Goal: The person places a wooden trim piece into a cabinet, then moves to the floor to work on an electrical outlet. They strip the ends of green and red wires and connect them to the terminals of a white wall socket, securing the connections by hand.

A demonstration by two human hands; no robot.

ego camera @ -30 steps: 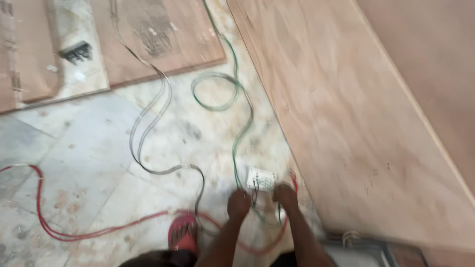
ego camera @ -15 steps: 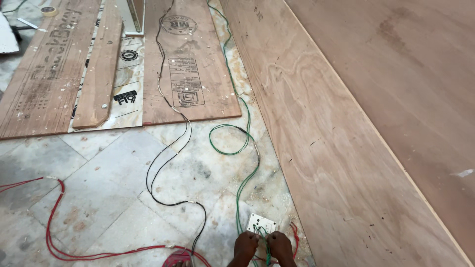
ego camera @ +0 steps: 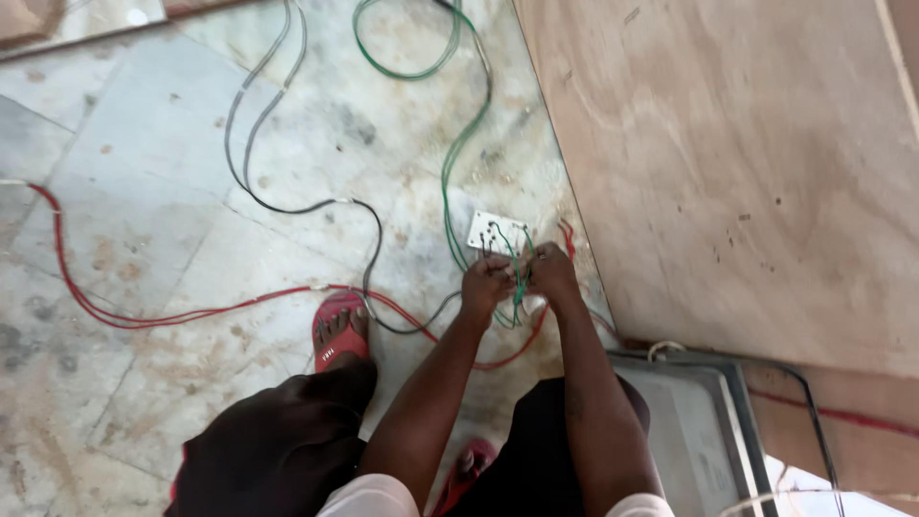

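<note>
My left hand (ego camera: 486,281) and my right hand (ego camera: 552,270) are close together low over the floor, both pinching a bundle of thin green wires (ego camera: 518,276). Just beyond my fingers lies a small white switch plate (ego camera: 490,230) with its back side up, and the wires run into it. A green cable (ego camera: 448,182) leads from the plate away across the floor. Red wire ends (ego camera: 567,235) stick up beside my right hand.
A long red cable (ego camera: 144,314) and a black cable (ego camera: 251,182) snake over the stained stone floor. A big plywood sheet (ego camera: 728,163) leans on the right. A grey metal frame (ego camera: 694,421) lies at lower right. My feet wear red sandals (ego camera: 337,330).
The camera has tilted down and closer to my hands. The boards at the far end have left the view. My hands stay together at the switch plate, working the green wires.
</note>
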